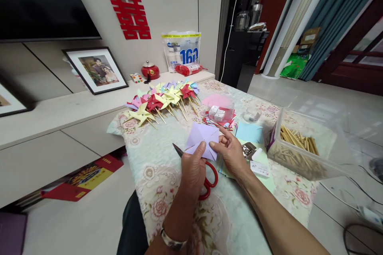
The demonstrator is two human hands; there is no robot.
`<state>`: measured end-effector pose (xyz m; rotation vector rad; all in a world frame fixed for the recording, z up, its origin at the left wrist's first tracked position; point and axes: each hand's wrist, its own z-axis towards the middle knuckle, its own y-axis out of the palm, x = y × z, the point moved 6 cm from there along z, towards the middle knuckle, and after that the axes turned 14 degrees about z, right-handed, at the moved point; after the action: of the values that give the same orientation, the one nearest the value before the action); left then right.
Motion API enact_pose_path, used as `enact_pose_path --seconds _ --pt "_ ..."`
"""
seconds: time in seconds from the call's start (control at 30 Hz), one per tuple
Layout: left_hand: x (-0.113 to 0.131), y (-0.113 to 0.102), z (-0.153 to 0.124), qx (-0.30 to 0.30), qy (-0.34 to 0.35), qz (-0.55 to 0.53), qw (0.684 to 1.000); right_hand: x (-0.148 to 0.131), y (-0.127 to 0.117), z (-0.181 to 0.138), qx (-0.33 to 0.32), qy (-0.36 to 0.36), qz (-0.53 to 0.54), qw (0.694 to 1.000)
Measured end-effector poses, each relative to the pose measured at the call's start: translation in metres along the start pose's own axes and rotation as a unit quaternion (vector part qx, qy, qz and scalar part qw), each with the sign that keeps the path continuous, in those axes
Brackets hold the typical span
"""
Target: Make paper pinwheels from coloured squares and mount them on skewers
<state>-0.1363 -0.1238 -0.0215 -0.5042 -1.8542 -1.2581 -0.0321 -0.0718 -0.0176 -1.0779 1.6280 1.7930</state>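
Between my two hands is a purple paper square (pixel 204 135) with slits cut in from its corners. My left hand (pixel 194 167) grips its lower left side, thumb on top. My right hand (pixel 231 151) pinches its right side. Below them, red-handled scissors (pixel 212 175) lie on the table, partly covered by my left hand. Right of my right hand are a small box of metal pins (pixel 247 149), a white card box (pixel 259 169) and pale green and blue paper sheets (pixel 249 131). Finished paper pinwheels on sticks (pixel 167 101) lie in a heap at the far left.
A clear plastic bin (pixel 295 155) of wooden sticks stands at the right. Toward the back are a plastic container (pixel 220 107) with small white boxes on red paper, and a clear round dish (pixel 252 115). A floral cloth (pixel 158 191) covers the table, beside a white cabinet (pixel 60 115).
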Motion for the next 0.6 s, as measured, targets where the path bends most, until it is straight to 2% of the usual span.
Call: enact_pose_path --seconds 0.1,0.2,0.3,0.37,0.43,0.5,0.6 --pt "0.0 -0.007 0.0 0.045 0.002 0.035 0.998 0.001 0.002 -0.001 -0.012 0.001 -0.032 0.999" --pt "0.001 -0.011 0.001 0.062 0.012 0.061 0.996 -0.002 0.003 -0.001 -0.023 -0.02 -0.077 0.997" --pt "0.003 -0.014 0.002 0.068 0.021 0.056 0.996 -0.009 0.002 -0.002 -0.018 -0.08 -0.153 0.985" --pt "0.004 -0.016 0.003 0.077 0.017 0.036 0.996 -0.021 0.003 -0.005 -0.012 -0.158 -0.232 0.96" --pt "0.006 -0.017 0.003 0.085 0.011 0.014 0.996 -0.033 0.009 -0.012 -0.034 -0.251 -0.316 0.914" --pt "0.007 -0.017 0.004 0.086 0.008 -0.001 0.996 -0.04 0.021 -0.02 -0.093 -0.324 -0.37 0.866" --pt "0.008 -0.017 0.006 0.081 0.011 -0.007 0.997 -0.039 0.033 -0.028 -0.191 -0.345 -0.402 0.827"
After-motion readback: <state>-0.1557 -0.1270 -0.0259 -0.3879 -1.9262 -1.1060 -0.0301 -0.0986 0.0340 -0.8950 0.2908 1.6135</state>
